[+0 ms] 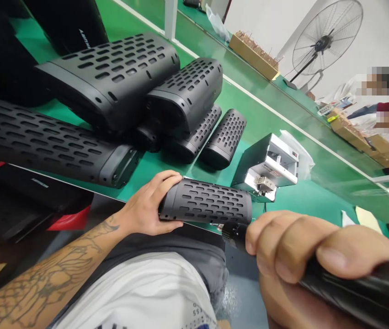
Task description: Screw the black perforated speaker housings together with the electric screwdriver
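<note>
Your left hand (148,208) wraps closed around the left end of a perforated black casing (208,202), which lies on its side at the front edge of the green bench (256,119). Your right hand (304,256) clenches a black power tool (362,294), its nose just beside the casing's right end. More slotted casings (119,77) lie stacked behind, near a small grey machine (269,167).

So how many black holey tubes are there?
6. The held tube in the left hand; a long tube far left; a wide tube and a rounder tube behind; a small tube and its twin beside them. More may hide top left.
</note>
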The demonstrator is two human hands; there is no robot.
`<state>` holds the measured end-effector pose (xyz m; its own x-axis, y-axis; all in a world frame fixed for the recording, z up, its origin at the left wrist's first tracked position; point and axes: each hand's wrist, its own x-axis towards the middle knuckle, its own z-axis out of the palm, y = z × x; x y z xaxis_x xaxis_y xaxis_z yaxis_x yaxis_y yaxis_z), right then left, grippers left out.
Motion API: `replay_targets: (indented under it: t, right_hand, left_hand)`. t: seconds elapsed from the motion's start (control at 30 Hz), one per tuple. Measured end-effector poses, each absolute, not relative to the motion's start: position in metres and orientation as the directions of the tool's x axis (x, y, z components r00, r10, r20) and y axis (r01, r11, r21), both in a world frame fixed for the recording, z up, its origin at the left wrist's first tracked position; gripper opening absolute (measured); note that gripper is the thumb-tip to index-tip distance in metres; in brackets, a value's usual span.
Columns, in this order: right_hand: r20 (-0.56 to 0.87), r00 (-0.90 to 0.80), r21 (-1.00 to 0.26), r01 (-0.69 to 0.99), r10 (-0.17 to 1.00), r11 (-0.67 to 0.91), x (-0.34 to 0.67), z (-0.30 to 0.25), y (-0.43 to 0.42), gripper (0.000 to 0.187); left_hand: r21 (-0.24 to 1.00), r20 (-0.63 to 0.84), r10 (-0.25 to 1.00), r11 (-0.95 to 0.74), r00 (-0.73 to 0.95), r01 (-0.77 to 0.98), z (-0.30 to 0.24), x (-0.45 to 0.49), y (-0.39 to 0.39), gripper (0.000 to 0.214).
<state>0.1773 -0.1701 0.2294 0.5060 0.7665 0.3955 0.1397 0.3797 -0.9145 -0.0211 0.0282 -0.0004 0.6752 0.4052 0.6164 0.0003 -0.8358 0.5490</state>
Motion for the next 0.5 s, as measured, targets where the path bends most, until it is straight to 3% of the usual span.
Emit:
replay_targets:
  t: [0.07,0.23,0.4,0.5]
  right_hand:
    - [0.401,0.426,-0.916,0.151,0.811,0.373,0.178,0.226,-0.16,0.035]
    - [0.412,0.367,-0.911,0.193,0.834,0.364,0.197,0.216,-0.153,0.015]
    - [0.437,0.365,-0.898,0.135,0.822,0.418,0.194,0.203,-0.148,0.034]
    - [0.388,0.317,-0.919,0.07,0.865,0.387,0.195,0.199,-0.146,0.029]
  left_hand:
    - [0.55,0.624,0.404,-0.835,0.669,-0.008,0.001,-0.02,0.027,0.122]
    - [0.571,0.598,0.424,-0.821,0.68,0.009,0.004,-0.02,0.025,0.127]
    - [0.577,0.59,0.41,-0.817,0.696,-0.007,0.008,-0.021,0.027,0.127]
    - [0.587,0.592,0.409,-0.809,0.694,-0.023,0.008,-0.021,0.028,0.125]
